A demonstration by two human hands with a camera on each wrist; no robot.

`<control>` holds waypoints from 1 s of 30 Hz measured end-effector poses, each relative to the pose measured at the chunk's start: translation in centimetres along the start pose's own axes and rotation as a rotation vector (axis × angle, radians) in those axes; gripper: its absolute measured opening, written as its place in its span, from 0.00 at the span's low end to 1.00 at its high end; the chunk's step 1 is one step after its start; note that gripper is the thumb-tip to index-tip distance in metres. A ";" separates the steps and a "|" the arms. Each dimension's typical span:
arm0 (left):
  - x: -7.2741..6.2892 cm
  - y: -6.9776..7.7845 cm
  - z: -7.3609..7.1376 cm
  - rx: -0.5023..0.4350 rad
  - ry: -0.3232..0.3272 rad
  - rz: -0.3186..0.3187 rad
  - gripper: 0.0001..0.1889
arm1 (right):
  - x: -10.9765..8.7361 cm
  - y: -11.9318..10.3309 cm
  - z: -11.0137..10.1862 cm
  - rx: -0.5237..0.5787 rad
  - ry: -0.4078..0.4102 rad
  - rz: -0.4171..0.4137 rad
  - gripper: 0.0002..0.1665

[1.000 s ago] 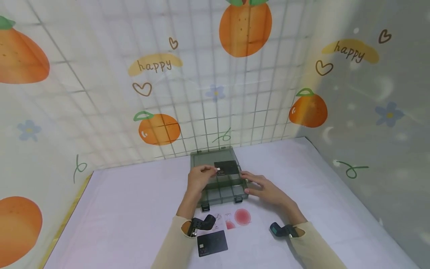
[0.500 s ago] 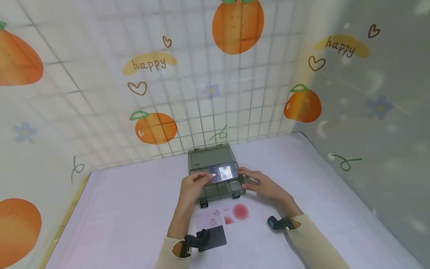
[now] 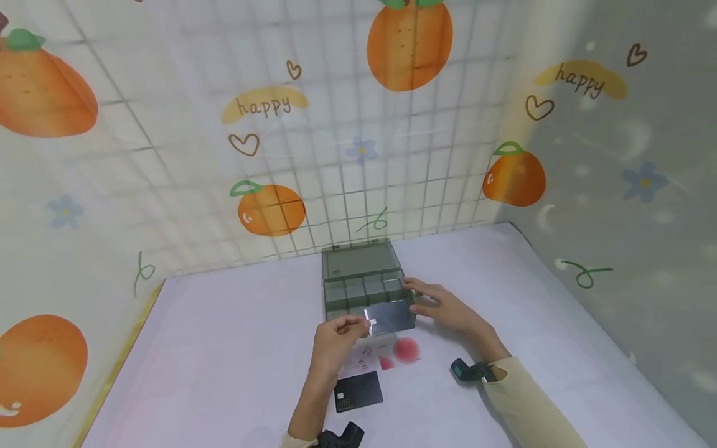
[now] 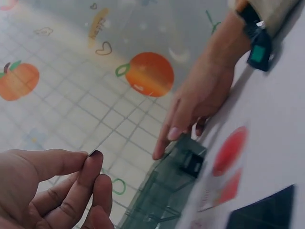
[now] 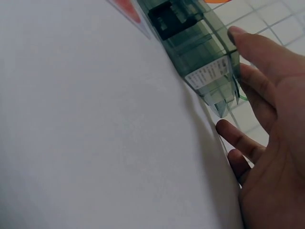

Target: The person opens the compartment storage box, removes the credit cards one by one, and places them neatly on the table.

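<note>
My left hand (image 3: 335, 342) pinches a black VIP card (image 3: 394, 318) by its left end, above the front of a translucent green compartment box (image 3: 363, 260). The card hides part of the front compartments. In the left wrist view, only a thin dark edge shows at the fingertips. The box lies on the table with its lid raised at the back. At the box's right side is my right hand (image 3: 450, 309), its fingers fairly straight. In the right wrist view, its thumb (image 5: 245, 40) touches the upper edge of the box.
A second black VIP card (image 3: 358, 392) lies flat on the white table (image 3: 235, 348), nearest me. Between it and the box lie cards with pink and red prints, one with a red circle (image 3: 406, 350). Behind stands a curtain (image 3: 336, 124) with orange prints.
My left hand has brought the pinched card from over the raised lid toward me, to the box's front. More of the back compartments shows. My right hand stays at the box's side.
</note>
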State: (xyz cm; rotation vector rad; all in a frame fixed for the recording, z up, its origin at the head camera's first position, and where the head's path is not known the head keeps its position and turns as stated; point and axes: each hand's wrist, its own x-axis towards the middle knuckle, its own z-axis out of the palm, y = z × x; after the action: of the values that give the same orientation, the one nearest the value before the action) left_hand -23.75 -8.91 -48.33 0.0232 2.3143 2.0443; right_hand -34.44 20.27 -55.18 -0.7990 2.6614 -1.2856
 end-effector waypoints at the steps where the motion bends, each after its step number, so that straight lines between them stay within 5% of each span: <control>1: -0.3 -0.1 0.2 0.010 -0.007 -0.005 0.14 | 0.0 0.0 -0.1 -0.001 0.001 0.000 0.40; 8: -2.2 -1.0 1.1 0.079 -0.050 -0.081 0.10 | 0.1 0.1 -0.2 0.003 0.001 -0.017 0.38; 30: -5.5 -3.0 2.9 0.276 -0.041 -0.095 0.06 | 0.2 -0.2 0.0 0.027 -0.013 -0.040 0.38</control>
State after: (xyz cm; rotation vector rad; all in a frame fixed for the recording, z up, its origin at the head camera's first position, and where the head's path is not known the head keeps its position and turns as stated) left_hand -18.05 -6.69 -51.46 -0.0324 2.5004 1.6537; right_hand -34.57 20.10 -54.98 -0.8579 2.6257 -1.3176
